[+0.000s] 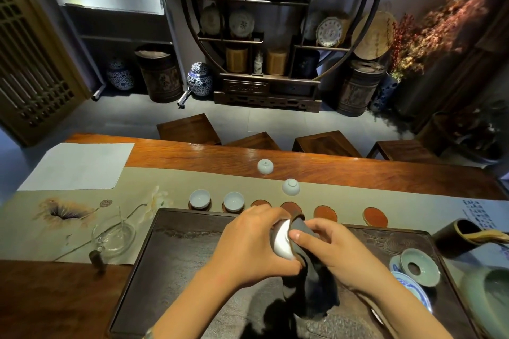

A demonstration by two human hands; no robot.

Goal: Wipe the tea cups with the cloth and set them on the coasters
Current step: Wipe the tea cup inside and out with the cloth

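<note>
One long wooden table (330,165) fills the width of the view, with a pale green runner (154,181) laid along it and a sheet of white paper (77,165) at its far left. On the near side sits a dark tea tray (181,250), over which both hands work. The left hand (248,245) grips a white tea cup (283,242), tipped on its side with its mouth turned toward the right hand (336,253). That hand pinches a dark cloth (311,283) against the cup's rim, thumb on the outside; the rest of the cloth hangs down below the hands to the tray.

Beyond the tray's far edge runs a row of round coasters. The two at the left carry cups set upright: the first cup (200,199) and the second cup (233,201). To their right lie bare reddish coasters: one partly hidden behind the left hand (260,203), one behind the cloth (290,207), then one (325,213) and the last (375,216) well apart. Two more white cups stand upside down farther back, one on the runner (290,186) and one on the bare wood (265,166).

A glass pitcher (114,238) rests left of the tray, and celadon and blue-and-white pieces (418,270) crowd its right end.
</note>
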